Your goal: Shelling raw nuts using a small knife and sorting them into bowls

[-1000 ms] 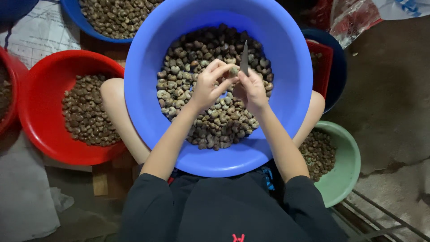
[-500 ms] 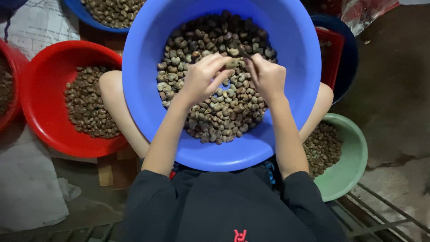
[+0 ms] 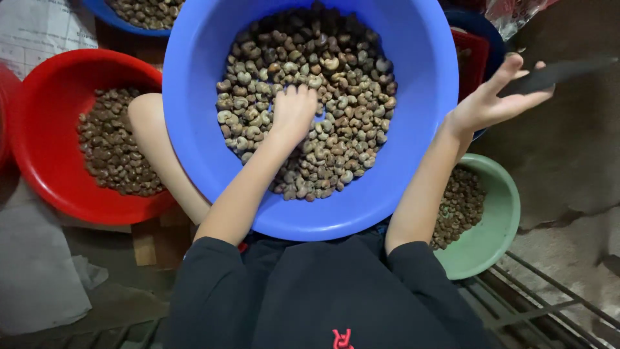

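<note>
Left hand in the nuts, right hand out with a knife

The left hand [image 3: 294,113] lies curled, palm down, on the shelled nuts [image 3: 336,97] inside the big blue basin [image 3: 413,168]. The right hand [image 3: 491,100], fingers half spread, grips a dark blurred knife [image 3: 558,72] beyond the basin's right rim, above the green bowl [image 3: 497,226]; a red bowl [image 3: 45,187] of nuts stands left.

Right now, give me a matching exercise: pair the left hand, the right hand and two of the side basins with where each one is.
Things:
1. left hand
2. right hand
3. round red plastic basin
4. round green plastic basin

Places:
A. beside the person's right forearm
B. down among the nuts in the big round blue plastic basin
C. beside the person's left knee
D. raised past the blue rim, holding a dark blade

Pairs: 1-B, 2-D, 3-C, 4-A
</note>
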